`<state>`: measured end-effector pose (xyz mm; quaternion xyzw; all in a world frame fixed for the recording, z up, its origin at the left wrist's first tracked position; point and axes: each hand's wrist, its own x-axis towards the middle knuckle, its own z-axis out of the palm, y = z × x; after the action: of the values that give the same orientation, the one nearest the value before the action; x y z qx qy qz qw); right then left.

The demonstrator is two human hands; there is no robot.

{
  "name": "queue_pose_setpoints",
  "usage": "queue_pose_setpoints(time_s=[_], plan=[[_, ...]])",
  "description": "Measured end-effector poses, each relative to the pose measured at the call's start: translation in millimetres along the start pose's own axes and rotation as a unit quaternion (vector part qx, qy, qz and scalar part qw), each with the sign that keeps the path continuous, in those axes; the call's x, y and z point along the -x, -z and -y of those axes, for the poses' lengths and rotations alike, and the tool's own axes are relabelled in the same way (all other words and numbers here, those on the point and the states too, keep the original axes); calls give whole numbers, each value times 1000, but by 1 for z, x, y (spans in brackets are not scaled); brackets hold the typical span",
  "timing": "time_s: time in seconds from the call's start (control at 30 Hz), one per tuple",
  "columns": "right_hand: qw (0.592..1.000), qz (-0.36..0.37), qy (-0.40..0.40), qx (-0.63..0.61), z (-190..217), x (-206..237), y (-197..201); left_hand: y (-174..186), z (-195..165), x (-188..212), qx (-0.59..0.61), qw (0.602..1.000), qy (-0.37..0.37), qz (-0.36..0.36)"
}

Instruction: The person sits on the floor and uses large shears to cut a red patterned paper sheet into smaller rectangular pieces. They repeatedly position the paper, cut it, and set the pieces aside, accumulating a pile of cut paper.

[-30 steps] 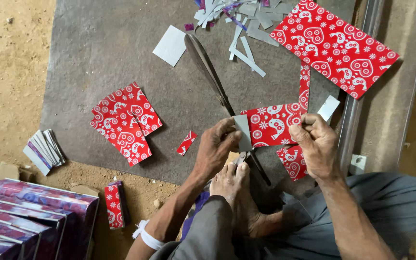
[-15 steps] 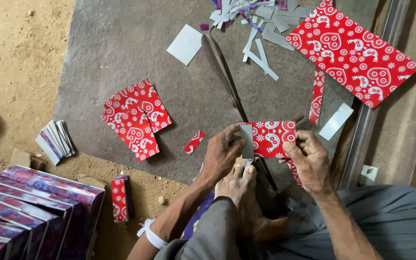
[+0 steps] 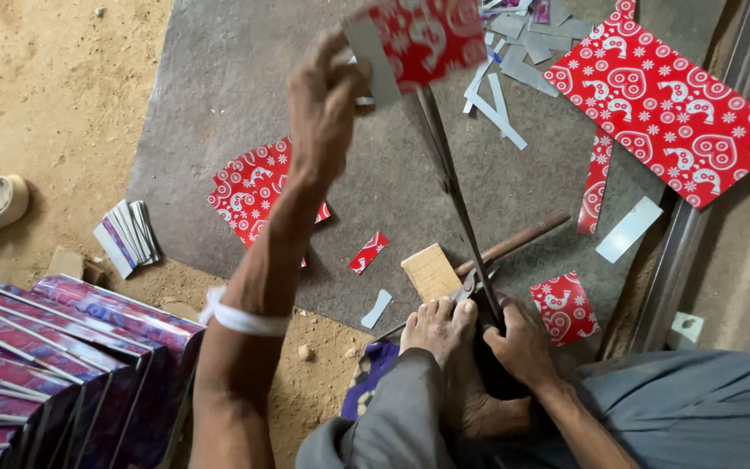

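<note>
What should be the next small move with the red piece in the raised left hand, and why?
Probably lay it on the red pile at the left: the left hand holds the cut red patterned piece high above the mat, clear of the shears, which the right hand steadies.

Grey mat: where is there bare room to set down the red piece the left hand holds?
The left hand holds a red patterned piece above the grey mat. Free: the mat's upper left corner, above the red stack, and the strip between the shears and the large red sheet. Crowded: the offcuts at top, and around the wooden block, foot and right hand.
</note>
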<state>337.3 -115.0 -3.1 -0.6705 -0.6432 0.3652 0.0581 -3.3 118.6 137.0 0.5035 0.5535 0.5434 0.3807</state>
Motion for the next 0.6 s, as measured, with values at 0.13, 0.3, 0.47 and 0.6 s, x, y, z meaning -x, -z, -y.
queue_pose_setpoints(time_s=[0.13, 0.3, 0.47, 0.6], plan=[[995, 76, -31, -63, -9, -19, -10, 5, 10, -67, 102, 993, -53, 0], [993, 46, 73, -77, -22, 1, 6, -4, 31, -45, 96, 995, -11, -2], [987, 39, 120, -98, -26, 12, 8, -37, 56, 27, 105, 994, 41, 8], [991, 52, 102, -64, -26, 14, 10, -46, 61, 48, 105, 993, 57, 0]])
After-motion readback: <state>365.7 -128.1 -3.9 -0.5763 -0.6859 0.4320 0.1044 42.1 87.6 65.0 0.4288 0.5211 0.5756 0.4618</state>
